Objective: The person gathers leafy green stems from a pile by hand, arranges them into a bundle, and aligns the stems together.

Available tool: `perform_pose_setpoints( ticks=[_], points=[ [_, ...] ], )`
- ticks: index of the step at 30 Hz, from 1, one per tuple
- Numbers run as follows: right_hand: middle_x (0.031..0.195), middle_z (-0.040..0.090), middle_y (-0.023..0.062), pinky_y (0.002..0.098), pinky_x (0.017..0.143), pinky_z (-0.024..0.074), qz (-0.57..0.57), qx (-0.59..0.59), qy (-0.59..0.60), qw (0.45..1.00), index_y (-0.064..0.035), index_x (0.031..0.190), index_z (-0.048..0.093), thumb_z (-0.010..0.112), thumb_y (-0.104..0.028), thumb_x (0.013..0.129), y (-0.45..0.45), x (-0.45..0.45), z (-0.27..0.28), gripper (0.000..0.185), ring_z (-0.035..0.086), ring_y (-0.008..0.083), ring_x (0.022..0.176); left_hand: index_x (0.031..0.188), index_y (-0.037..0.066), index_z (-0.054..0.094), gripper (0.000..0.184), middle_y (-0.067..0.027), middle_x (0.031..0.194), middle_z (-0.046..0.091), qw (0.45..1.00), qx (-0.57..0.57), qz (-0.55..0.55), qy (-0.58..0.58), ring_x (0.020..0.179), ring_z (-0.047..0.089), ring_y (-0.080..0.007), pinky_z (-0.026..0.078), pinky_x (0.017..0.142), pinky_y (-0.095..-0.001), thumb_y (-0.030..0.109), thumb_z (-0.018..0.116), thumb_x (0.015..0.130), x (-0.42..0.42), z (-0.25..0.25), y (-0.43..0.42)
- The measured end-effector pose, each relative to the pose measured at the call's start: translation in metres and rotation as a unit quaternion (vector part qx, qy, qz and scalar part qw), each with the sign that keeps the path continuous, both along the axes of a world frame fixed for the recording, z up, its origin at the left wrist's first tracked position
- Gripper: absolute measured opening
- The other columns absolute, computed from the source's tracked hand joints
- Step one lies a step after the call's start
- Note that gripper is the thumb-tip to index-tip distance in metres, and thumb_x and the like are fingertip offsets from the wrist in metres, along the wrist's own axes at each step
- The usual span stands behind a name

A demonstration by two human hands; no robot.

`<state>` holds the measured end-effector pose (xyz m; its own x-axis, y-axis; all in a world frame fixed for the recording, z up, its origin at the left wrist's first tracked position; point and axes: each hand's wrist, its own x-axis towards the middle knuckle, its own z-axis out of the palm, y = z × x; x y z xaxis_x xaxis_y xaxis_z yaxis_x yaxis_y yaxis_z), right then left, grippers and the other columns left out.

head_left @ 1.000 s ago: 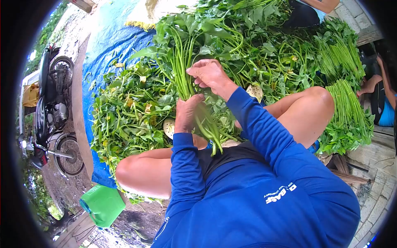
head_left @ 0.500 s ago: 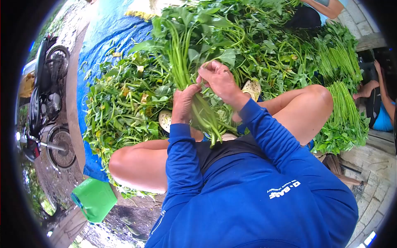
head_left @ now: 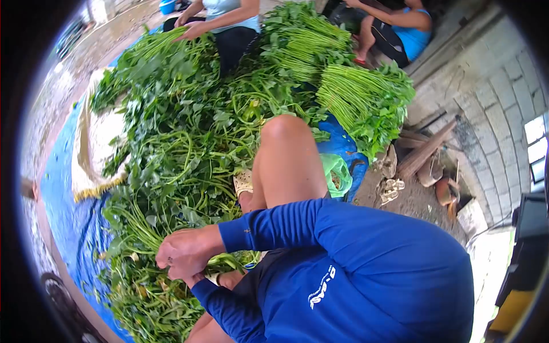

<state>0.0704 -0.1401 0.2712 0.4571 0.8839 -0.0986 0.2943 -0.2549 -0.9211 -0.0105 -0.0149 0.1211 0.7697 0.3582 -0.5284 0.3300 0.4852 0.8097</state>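
My right hand (head_left: 191, 247) is closed at the bunch of green stems (head_left: 139, 230), with its fingers bent; what its fingertips pinch is hidden. My left hand (head_left: 186, 273) is mostly covered by the right one, and the bunch runs through its grip. The leafy ends of the bunch point to the upper left, and cut stem ends (head_left: 227, 260) come out on the right below my right wrist. Loose leafy greens (head_left: 154, 303) lie under and around both hands.
A blue tarp (head_left: 66, 217) and a white sack (head_left: 94, 148) lie at the left. Stacked stem bundles (head_left: 354, 100) stand beyond my knee (head_left: 289, 154), near a green plastic bag (head_left: 335, 174). Two other people (head_left: 231, 20) sit at the back.
The view has swung to the right, bringing the block wall and both people into fuller sight. My hands remain together at the bunch, and my right hand now covers most of the left.
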Motion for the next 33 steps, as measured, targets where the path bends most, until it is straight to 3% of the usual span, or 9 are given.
perform_pose_setpoints(
  ticks=[2,15,21,22,23,24,26,28,33],
  points=[
    [0.094,0.074,0.0172,0.0433,0.08,0.0555,0.011,-0.008,-0.01,1.0,-0.0069,0.097,0.072,0.073,-0.033,0.08,-0.028,0.007,0.017,0.031,0.071,0.0349,0.091,0.116,-0.001,0.074,0.027,-0.0127,0.109,0.075,1.0,0.007,-0.002,-0.004,0.093,0.072,-0.0205,0.06,0.081,-0.0342,0.019,0.076,0.097,0.005,0.002,0.004],
    [0.097,0.079,0.0135,0.0414,0.082,0.0584,-0.075,0.037,0.033,0.996,-0.007,0.104,0.079,0.077,-0.03,0.083,-0.049,0.021,0.002,0.032,0.074,0.0297,0.091,0.123,-0.003,0.072,0.029,-0.015,0.121,0.073,0.999,0.018,-0.024,-0.024,0.106,0.071,-0.0221,0.06,0.088,-0.0355,0.016,0.071,0.101,0.029,0.01,0.003],
    [0.107,0.083,0.0104,0.0357,0.084,0.0605,0.036,0.064,0.118,0.99,-0.0093,0.118,0.081,0.078,-0.032,0.091,-0.048,0.04,-0.026,0.036,0.077,0.02,0.096,0.127,-0.004,0.071,0.031,-0.0161,0.126,0.073,0.992,-0.03,-0.034,-0.12,0.112,0.071,-0.0228,0.061,0.091,-0.0361,0.015,0.068,0.103,0.021,0.0,0.009],
    [0.102,0.083,0.0099,0.0358,0.08,0.0608,0.036,0.14,0.071,0.987,-0.0078,0.114,0.082,0.078,-0.032,0.092,-0.049,0.049,-0.046,0.033,0.078,0.0197,0.09,0.127,-0.004,0.071,0.031,-0.0162,0.127,0.072,0.99,-0.036,-0.01,-0.133,0.113,0.071,-0.023,0.061,0.092,-0.0362,0.015,0.068,0.104,0.016,-0.004,0.011],
    [0.095,0.081,0.0126,0.0389,0.075,0.0607,-0.011,-0.1,-0.022,0.995,-0.0061,0.108,0.082,0.075,-0.035,0.092,-0.057,0.055,-0.019,0.033,0.078,0.0239,0.083,0.12,-0.005,0.073,0.029,-0.0128,0.114,0.076,0.99,-0.051,0.1,-0.089,0.099,0.073,-0.0221,0.06,0.083,-0.0351,0.015,0.073,0.1,0.016,-0.024,0.017],
    [0.093,0.079,0.0171,0.0449,0.072,0.0604,0.032,-0.172,-0.107,0.979,-0.0057,0.103,0.081,0.072,-0.036,0.092,-0.044,0.075,-0.072,0.034,0.078,0.0324,0.079,0.108,-0.005,0.078,0.029,-0.0113,0.095,0.077,0.99,0.053,0.13,-0.012,0.083,0.073,-0.0208,0.06,0.076,-0.0344,0.02,0.082,0.093,0.009,-0.022,0.025],
    [0.101,0.078,0.0239,0.0541,0.085,0.0593,-0.037,-0.315,-0.153,0.936,-0.006,0.102,0.08,0.066,-0.027,0.09,-0.037,0.099,-0.104,0.028,0.075,0.0454,0.094,0.096,-0.002,0.077,0.024,-0.009,0.084,0.075,0.979,0.079,0.184,-0.029,0.071,0.07,-0.0176,0.056,0.066,-0.0323,0.02,0.085,0.091,0.001,-0.008,0.026],
    [0.117,0.077,0.0256,0.0527,0.094,0.0599,-0.032,-0.367,-0.178,0.912,-0.0044,0.11,0.08,0.063,-0.021,0.09,-0.041,0.13,-0.143,0.031,0.075,0.0446,0.108,0.094,-0.001,0.076,0.022,-0.0082,0.082,0.074,0.972,0.078,0.221,-0.031,0.069,0.069,-0.0165,0.055,0.064,-0.0313,0.019,0.086,0.091,-0.011,-0.005,0.028],
    [0.115,0.076,0.022,0.0518,0.096,0.0577,-0.148,-0.229,-0.314,0.91,-0.0088,0.101,0.078,0.064,-0.016,0.089,-0.015,0.186,-0.215,0.02,0.071,0.0437,0.111,0.091,0.0,0.074,0.019,-0.0074,0.081,0.073,0.962,0.047,0.266,-0.024,0.068,0.068,-0.0151,0.055,0.063,-0.0296,0.016,0.085,0.092,-0.018,-0.004,0.034]
  ],
)
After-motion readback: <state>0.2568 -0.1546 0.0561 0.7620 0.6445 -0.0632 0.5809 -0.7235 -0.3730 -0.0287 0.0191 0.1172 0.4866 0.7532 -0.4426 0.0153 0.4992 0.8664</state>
